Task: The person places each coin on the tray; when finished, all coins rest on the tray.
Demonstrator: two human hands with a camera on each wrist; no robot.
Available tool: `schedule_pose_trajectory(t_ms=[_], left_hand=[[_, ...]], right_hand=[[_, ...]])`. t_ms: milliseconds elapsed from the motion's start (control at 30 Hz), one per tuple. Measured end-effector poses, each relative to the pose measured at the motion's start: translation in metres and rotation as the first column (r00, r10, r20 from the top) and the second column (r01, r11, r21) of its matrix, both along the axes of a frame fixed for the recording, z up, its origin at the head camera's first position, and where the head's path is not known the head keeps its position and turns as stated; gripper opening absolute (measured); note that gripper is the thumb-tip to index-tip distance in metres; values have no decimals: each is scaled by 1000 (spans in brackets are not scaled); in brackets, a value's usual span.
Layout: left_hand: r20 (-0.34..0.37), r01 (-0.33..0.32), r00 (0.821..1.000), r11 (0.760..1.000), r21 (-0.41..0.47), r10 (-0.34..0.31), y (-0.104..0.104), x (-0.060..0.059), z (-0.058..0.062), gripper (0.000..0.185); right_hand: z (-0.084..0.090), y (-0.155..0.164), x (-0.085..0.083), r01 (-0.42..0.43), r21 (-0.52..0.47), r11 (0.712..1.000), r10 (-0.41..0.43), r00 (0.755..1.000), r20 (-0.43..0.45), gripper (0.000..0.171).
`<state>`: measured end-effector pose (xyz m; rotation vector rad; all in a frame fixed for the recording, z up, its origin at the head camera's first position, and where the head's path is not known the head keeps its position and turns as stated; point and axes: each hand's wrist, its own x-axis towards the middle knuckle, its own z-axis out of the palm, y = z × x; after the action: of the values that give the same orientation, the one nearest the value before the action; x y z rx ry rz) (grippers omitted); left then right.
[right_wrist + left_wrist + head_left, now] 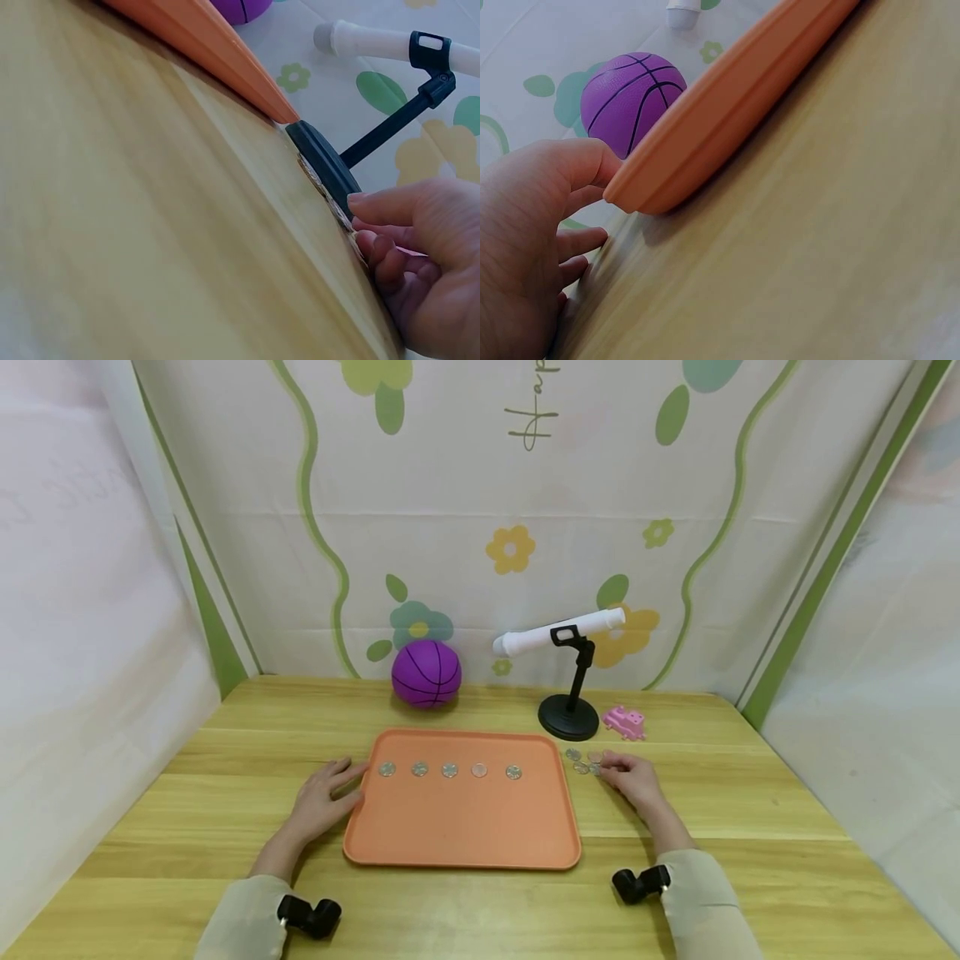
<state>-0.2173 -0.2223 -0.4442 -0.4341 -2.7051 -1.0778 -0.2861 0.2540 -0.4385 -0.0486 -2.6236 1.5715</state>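
Two hands in view, both resting on the desk (480,910), one at each side of a single orange tray (465,827). Tray lying flat at mid-desk, long axis running left to right, far edge facing the backdrop.

Five coins on the tray (449,770), sitting in one row along its far part, row running left to right, coins spaced apart from one another.

Left hand (324,795) lying at the tray's near-left rim, fingers (581,161) loosely spread and relaxed, thumb pressing against the rim, nothing being gripped.

Right hand (633,781) lying just off the tray's right edge, fingers (390,206) curling together over a small cluster of loose coins (581,762) on the bare desk. About four counted there; exact number not certain. Fingertips touching the nearest coin; whether one is actually being pinched cannot be told.

Farther back: one black stand (570,714) carrying one white tube (558,632), tube tilting upward to the right. One pink toy (625,722) just beside the stand's base. One purple ball (426,672) sitting against the flowered backdrop (510,547).
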Motion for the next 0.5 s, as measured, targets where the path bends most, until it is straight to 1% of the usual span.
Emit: schedule_pose_trajectory(t_ms=[267,500], left_hand=[[23,-3,1000,1000,-3,3,0,0,1,45],[22,3,1000,1000,-4,-3,0,-1,0,45]], right_hand=[[-1,-3,-2,-3,121,993,6,1000,-24,26],[1,-7,-2,0,204,979,2,1000,-7,22]])
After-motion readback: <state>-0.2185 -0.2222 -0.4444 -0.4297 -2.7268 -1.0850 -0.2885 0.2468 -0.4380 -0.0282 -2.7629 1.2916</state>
